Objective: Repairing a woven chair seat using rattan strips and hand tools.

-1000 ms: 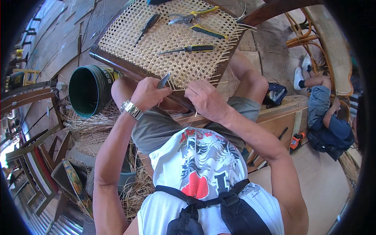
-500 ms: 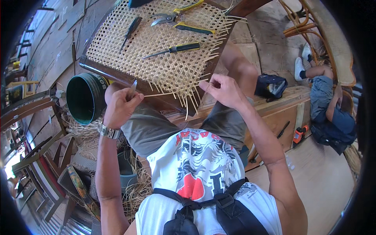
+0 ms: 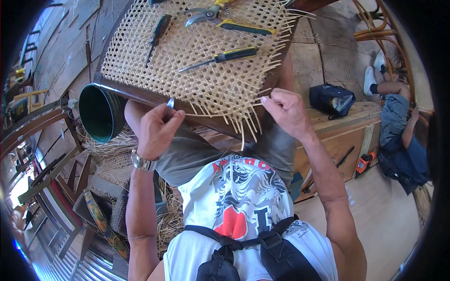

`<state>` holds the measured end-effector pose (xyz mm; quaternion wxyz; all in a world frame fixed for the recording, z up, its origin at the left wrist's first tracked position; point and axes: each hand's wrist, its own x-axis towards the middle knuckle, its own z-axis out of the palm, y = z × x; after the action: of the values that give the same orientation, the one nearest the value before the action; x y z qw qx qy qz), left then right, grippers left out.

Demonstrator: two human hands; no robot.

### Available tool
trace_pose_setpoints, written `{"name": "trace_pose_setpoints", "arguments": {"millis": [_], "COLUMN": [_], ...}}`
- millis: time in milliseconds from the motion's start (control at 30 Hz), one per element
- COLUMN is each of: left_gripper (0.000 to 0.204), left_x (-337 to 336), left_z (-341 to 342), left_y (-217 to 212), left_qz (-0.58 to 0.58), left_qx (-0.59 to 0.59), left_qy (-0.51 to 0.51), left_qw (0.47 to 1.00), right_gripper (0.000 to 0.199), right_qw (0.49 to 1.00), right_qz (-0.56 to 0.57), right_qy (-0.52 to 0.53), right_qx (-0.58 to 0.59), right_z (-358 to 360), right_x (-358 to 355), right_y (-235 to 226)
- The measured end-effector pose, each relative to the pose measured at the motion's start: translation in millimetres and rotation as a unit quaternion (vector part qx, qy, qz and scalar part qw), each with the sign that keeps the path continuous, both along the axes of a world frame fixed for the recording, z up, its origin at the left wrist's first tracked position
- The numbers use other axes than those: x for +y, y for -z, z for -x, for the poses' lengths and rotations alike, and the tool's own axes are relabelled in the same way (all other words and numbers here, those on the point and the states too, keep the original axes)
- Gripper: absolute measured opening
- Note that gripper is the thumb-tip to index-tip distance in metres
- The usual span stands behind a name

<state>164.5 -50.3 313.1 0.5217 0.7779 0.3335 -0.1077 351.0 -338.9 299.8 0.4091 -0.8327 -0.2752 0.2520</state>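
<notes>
A woven cane panel (image 3: 154, 61) lies on a dark wooden frame (image 3: 129, 92) across my lap, with loose strand ends along its right and near edges. My left hand (image 3: 157, 133) is closed in a pinch on a thin cane strand (image 3: 201, 115) that runs to the panel's near corner. A shiny metal piece (image 3: 170, 102), perhaps a blade, sticks up from the same hand; the rest of it is hidden. At the right side of that corner, my right hand (image 3: 288, 114) pinches a cane end between thumb and finger.
On the panel lie two screwdrivers (image 3: 159, 33) (image 3: 234, 55) and yellow-handled pruning shears (image 3: 246, 28). A dark green bucket (image 3: 96, 114) stands left of my knee, near loose cane scraps (image 3: 173, 220). A dark bag (image 3: 332, 99) and a seated person (image 3: 398, 114) are at right.
The panel, its tools and both hands sit slightly farther right in view. Both hands keep their pinching grips, and the strand still stretches from my left hand to the corner.
</notes>
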Motion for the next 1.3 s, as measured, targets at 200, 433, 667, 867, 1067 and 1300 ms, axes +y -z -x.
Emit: {"name": "trace_pose_setpoints", "arguments": {"millis": [200, 433, 667, 867, 1067, 1300], "left_gripper": [0.026, 0.023, 0.022, 0.021, 0.025, 0.022], "left_x": [-15, -19, -27, -42, -76, -89], "left_z": [3, -2, 7, 3, -7, -13], "left_y": [-9, -16, -28, -27, -31, -20], "left_qz": [-0.043, -0.045, 0.012, -0.192, -0.150, -0.110], "left_qx": [0.002, 0.010, 0.036, -0.026, -0.032, -0.010], "left_qy": [0.009, -0.039, -0.071, 0.060, 0.067, 0.040], "left_qw": [0.999, 0.998, 0.997, 0.979, 0.986, 0.993], "right_gripper": [0.029, 0.036, 0.040, 0.040, 0.044, 0.043], "right_qw": [0.974, 0.962, 0.976, 0.918, 0.752, 0.542], "right_qz": [-0.185, -0.164, -0.164, -0.242, -0.467, -0.575], "right_qy": [-0.123, -0.201, -0.102, -0.030, 0.092, 0.269], "right_qx": [0.049, 0.088, 0.103, 0.313, 0.455, 0.551], "right_z": [-11, -18, 1, -8, -12, -1], "right_x": [0, 2, -2, -12, -21, -28], "right_y": [-5, 2, 11, 13, 35, 55]}}
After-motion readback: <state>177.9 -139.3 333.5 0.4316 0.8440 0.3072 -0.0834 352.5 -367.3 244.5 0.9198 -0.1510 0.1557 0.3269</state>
